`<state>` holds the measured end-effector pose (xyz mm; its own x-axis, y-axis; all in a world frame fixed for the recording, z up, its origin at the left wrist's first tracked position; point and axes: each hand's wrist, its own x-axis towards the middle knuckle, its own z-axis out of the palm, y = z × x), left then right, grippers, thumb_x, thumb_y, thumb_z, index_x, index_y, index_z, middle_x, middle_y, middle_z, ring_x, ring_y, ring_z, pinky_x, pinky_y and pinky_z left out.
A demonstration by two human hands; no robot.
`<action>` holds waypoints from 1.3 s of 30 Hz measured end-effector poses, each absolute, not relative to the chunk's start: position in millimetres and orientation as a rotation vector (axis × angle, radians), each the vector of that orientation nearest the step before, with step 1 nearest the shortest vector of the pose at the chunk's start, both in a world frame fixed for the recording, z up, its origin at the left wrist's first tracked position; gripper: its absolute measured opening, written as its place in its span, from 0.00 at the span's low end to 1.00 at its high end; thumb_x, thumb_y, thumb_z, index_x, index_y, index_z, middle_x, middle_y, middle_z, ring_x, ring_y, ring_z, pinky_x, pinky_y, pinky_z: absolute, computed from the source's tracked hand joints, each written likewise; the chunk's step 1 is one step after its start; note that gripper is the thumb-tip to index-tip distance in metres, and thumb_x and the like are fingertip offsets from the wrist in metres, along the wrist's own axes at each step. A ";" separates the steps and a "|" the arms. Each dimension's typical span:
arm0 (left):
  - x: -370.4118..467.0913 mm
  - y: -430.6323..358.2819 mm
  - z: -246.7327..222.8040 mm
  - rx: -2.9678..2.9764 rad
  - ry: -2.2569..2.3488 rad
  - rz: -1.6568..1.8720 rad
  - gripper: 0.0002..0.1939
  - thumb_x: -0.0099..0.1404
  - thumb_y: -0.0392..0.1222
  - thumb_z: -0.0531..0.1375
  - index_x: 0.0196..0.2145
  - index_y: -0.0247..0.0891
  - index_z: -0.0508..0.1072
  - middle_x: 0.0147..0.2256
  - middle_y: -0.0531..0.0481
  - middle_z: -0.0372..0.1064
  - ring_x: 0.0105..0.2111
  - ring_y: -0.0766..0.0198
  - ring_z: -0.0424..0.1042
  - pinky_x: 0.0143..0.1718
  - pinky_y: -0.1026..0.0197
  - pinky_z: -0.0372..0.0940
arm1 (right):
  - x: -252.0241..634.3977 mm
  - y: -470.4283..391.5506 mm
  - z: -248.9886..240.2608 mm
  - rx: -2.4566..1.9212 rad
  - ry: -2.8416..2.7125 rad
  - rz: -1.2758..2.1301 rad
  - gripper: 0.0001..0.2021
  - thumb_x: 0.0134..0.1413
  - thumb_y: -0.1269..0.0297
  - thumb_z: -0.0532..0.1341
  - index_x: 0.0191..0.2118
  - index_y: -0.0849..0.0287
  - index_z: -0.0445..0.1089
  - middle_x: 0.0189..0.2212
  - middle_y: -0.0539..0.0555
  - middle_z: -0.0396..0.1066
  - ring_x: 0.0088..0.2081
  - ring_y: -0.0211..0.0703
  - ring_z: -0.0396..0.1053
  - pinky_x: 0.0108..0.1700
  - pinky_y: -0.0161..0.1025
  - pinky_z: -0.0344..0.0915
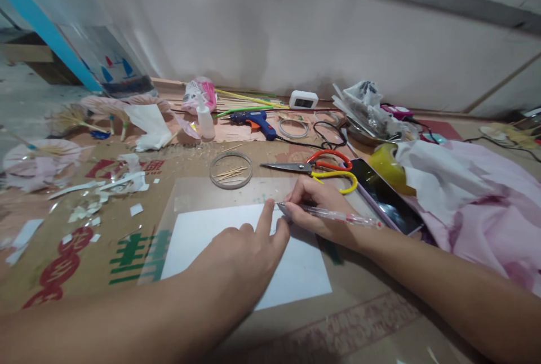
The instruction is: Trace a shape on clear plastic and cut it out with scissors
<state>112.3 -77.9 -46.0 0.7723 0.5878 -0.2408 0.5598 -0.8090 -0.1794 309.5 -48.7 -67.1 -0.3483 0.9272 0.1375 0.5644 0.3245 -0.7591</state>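
Left hand reaches in from the lower left of the frame, partly open, its index finger extended and its other fingers bent, pressing on the white paper at centre; it grips nothing. Right hand, coming from the lower right, is closed around a clear pen, thumb and fingers pinched near the tip, which points left at the paper's upper edge, close to the left index fingertip.

Under the paper lies a translucent sheet, and beneath that brown cardboard printed in red and green. Small white scraps are scattered at the left of the frame. Right of the right hand, a dark-screened phone lies tilted beside a pink and white cloth, with a roll of yellow tape near the phone's far end.

Just beyond the hands, scissors with one red and one yellow handle lie with blades slightly apart, pointing left. To their left, a round ring surrounds several thin wooden sticks.

Farther back stand a small white bottle and, to its right, a blue glue gun lying on its side. Behind them are a pink plastic package and a white digital clock. Plastic bags sit in a bowl at upper right. A clear container with sailboat pictures stands at upper left, before the pale wall.
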 end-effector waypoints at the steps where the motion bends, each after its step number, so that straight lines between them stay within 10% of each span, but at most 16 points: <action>1: 112.2 -77.9 -45.5 -2.863 -0.929 0.438 0.30 0.63 0.31 0.55 0.64 0.31 0.59 0.63 0.19 0.51 0.29 0.53 0.79 0.21 0.56 0.74 | 309.4 -48.7 -67.0 -1.315 -2.021 0.831 0.07 0.55 0.66 0.61 0.29 0.56 0.61 0.26 0.49 0.70 0.26 0.37 0.66 0.28 0.35 0.57; 39: 115.0 -75.1 -41.7 -2.880 -0.922 0.486 0.28 0.64 0.32 0.55 0.62 0.32 0.61 0.63 0.18 0.49 0.30 0.52 0.80 0.23 0.55 0.74 | 311.6 -49.5 -67.5 -1.333 -1.925 0.631 0.13 0.61 0.64 0.55 0.25 0.55 0.55 0.21 0.47 0.62 0.24 0.38 0.60 0.27 0.36 0.55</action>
